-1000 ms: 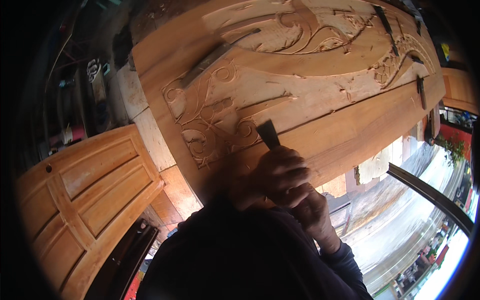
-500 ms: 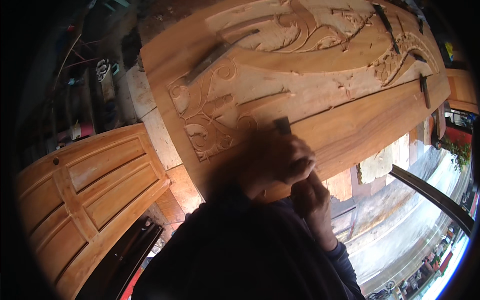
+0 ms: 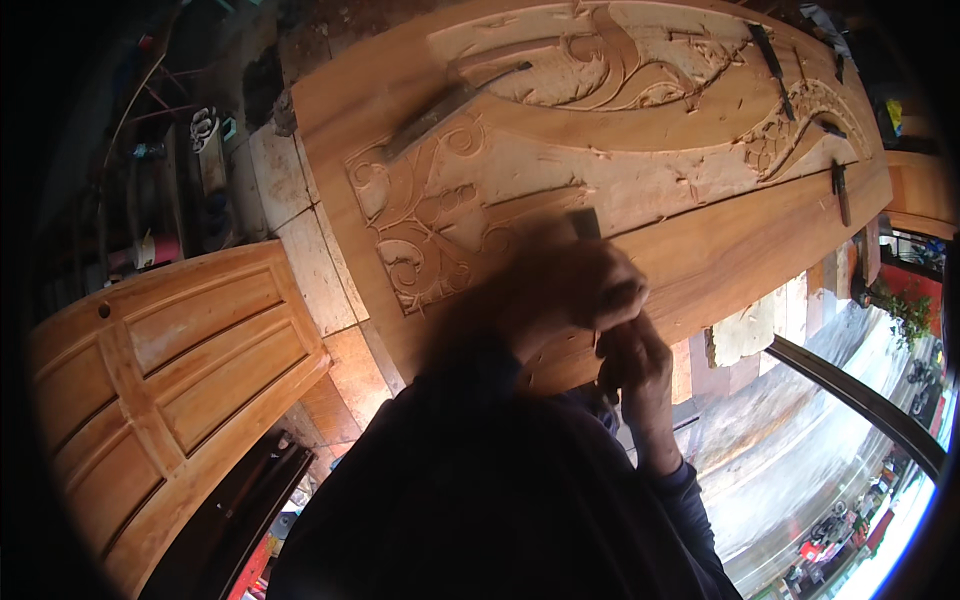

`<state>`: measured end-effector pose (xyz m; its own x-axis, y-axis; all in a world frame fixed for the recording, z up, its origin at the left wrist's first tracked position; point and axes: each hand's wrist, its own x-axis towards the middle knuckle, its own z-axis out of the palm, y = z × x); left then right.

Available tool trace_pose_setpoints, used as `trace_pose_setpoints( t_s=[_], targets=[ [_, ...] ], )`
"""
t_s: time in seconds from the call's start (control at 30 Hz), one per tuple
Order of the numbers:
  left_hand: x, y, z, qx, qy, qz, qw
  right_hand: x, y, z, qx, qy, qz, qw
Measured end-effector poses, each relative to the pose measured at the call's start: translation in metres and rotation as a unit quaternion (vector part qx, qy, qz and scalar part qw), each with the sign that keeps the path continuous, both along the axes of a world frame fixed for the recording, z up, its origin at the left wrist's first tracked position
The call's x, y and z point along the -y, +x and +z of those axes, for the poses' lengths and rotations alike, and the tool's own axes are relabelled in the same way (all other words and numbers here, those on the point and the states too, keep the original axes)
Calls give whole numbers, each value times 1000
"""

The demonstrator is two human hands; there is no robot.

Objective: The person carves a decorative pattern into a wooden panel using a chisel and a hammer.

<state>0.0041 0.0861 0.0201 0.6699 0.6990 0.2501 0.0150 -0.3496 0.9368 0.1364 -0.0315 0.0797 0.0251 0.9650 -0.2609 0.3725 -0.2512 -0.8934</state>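
Note:
A large carved wooden door panel (image 3: pixel 680 235) lies in front of me, with scrolls and leaf shapes cut into it. My left hand (image 3: pixel 603 285) is closed low over its near side, around a chisel whose dark, flat blade (image 3: pixel 583 222) sticks out beyond the knuckles. Just below and to the right, my right hand (image 3: pixel 640 360) is closed at the tool's rear end, close against the left. Most of the handle is hidden by my fingers. Shadow covers the wood beside my left forearm.
Several loose chisels lie on the panel: one at the left (image 3: pixel 455 108), others at the far right (image 3: pixel 842 193) and top right (image 3: pixel 770 58). A panelled wooden door (image 3: pixel 215 340) is to the left, above a tiled floor (image 3: pixel 325 265). A dark rail (image 3: pixel 850 400) runs at the right.
Both hands and the chisel have moved slightly away from me and to the right over the panel. The whole view has shifted a little.

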Motion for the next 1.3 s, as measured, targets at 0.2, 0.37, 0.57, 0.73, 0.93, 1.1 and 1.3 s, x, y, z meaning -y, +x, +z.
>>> trace_pose_setpoints(
  t_s=[0.2, 0.37, 0.57, 0.73, 0.93, 1.1, 1.3],
  targets=[
    [-4, 8, -26, 24, 71, 18, 997, -9, 9, -2, 90, 79, 85, 989],
    [5, 14, -22, 34, 74, 59, 995, 6, 16, 0, 135, 69, 89, 984],
    [-11, 29, -33, 26, 61, 68, 995, -20, 20, -1, 39, 34, 46, 998],
    [4, 21, -20, -44, 35, 42, 998, -4, 32, -4, 90, 125, 115, 981],
    [-9, 20, -17, -46, 82, 45, 994, -15, 34, -12, 159, 218, 170, 948],
    [-4, 24, -16, -43, 67, 78, 994, -15, 34, -1, 88, 89, 127, 984],
    [3, 27, -28, -16, 106, 98, 989, -17, 30, 6, 135, 151, 149, 968]
  ],
)
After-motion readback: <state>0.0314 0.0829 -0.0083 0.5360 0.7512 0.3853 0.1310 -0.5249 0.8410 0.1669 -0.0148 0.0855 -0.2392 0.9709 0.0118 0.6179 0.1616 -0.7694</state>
